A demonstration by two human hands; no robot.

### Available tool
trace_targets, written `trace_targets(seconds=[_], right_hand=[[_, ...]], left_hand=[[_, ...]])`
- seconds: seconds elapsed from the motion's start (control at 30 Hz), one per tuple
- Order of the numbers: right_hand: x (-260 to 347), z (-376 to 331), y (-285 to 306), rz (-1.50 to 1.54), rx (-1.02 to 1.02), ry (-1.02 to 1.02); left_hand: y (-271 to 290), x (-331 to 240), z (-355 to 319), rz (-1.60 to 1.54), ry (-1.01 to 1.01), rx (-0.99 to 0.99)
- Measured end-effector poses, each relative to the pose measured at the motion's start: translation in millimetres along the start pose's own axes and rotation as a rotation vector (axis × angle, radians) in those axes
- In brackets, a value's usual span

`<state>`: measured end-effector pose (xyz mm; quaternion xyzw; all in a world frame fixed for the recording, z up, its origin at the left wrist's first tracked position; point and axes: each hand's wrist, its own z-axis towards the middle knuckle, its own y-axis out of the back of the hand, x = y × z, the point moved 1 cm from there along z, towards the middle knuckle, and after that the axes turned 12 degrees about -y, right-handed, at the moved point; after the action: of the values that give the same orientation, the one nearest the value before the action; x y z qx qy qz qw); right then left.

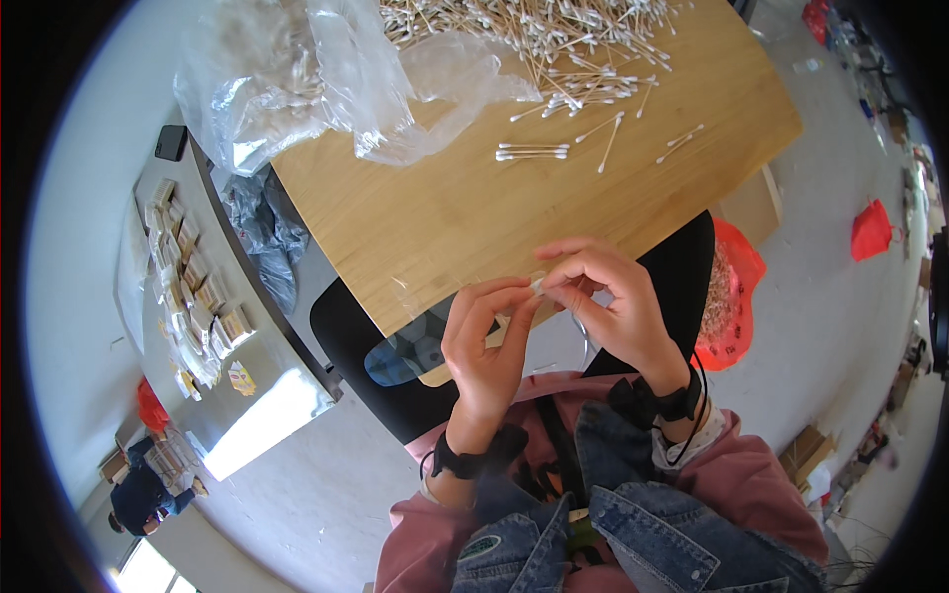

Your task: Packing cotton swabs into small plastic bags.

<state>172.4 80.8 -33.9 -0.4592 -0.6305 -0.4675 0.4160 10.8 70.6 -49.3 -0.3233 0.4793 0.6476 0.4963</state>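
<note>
– What is held, and how?
– The left hand (pixel 484 341) and right hand (pixel 615 295) pinch together a small white thing (pixel 537 285), kind unclear, at the frame's centre, probably for fine control.
– And the cotton swabs (pixel 554 30)?
– They lie on the worktop (pixel 445 217), upper centre, perhaps for easy reach.

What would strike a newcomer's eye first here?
Likely the heap of cotton swabs on the far side of the wooden table. Next, the left hand and right hand, meeting by the table's near edge at a small whitish item; then the open red bag to the right.
</note>
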Motion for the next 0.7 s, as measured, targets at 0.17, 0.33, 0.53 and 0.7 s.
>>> trace_targets(seconds=[0.17, 0.33, 0.53, 0.7], right_hand=[[0.1, -9.8, -3.2, -0.194, -0.08, 0.104], [-0.6, -11.4, -2.8, -0.082, -0.039, 0.045], [6.0, -16.1, -8.4, 0.004, -0.041, 0.017], [-16.8, -10.4, -9.0, 0.134, -0.042, -0.094]], left_hand=[[2.4, -3.3, -7.2, -0.081, 0.03, 0.04], [4.5, 3.3, -11.1, -0.118, 0.004, 0.044], [9.4, -12.0, 0.2, 0.018, -0.135, 0.038], [8.7, -11.9, 4.0, 0.111, -0.278, 0.02]])
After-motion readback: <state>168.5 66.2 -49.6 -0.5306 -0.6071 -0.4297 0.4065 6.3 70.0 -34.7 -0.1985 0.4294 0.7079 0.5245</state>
